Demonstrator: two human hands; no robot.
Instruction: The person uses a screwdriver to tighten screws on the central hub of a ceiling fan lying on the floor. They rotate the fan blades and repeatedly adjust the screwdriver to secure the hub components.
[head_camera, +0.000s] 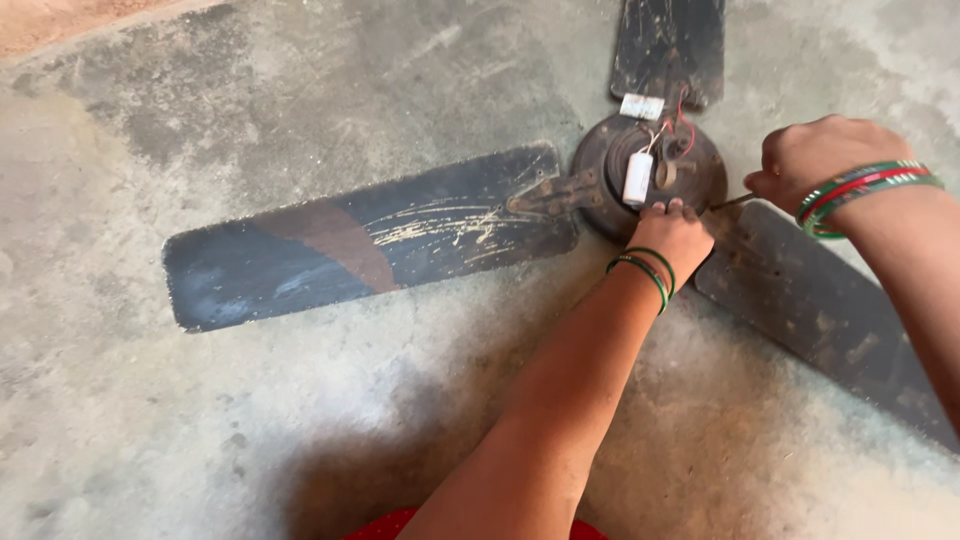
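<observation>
Ceiling fan (640, 180) flat on concrete floor (200, 420)

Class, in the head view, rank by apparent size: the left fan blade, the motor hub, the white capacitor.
1. Left fan blade
2. Motor hub
3. White capacitor

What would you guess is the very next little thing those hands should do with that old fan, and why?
Probably turn the tool a little. The right hand holds its thin shaft with the tip at the edge of the fan hub, while the left hand rests on the hub's near rim, seemingly bracing it. What the tip sits on is too small to tell.
</observation>
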